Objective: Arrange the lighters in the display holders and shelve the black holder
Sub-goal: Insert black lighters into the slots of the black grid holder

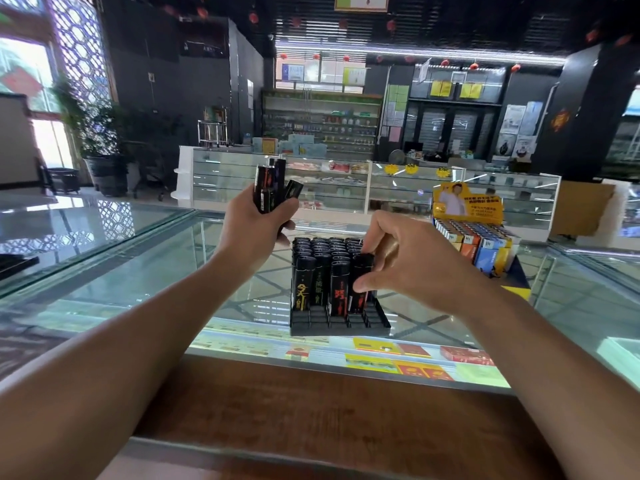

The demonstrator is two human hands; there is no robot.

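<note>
Left hand [256, 216] clenched around spare lighters [272, 187], 11 o'clock of black holder [341, 322]; right hand [405, 261] pinching lighter [360, 284] in front row.

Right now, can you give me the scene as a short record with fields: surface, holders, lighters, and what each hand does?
surface: glass counter
black holder: on the counter, back rows full, front slots empty
yellow holder: to the right, filled with coloured lighters
left hand: raised, grips a bundle of black lighters
right hand: pinches one lighter standing in the black holder's front filled row
</note>
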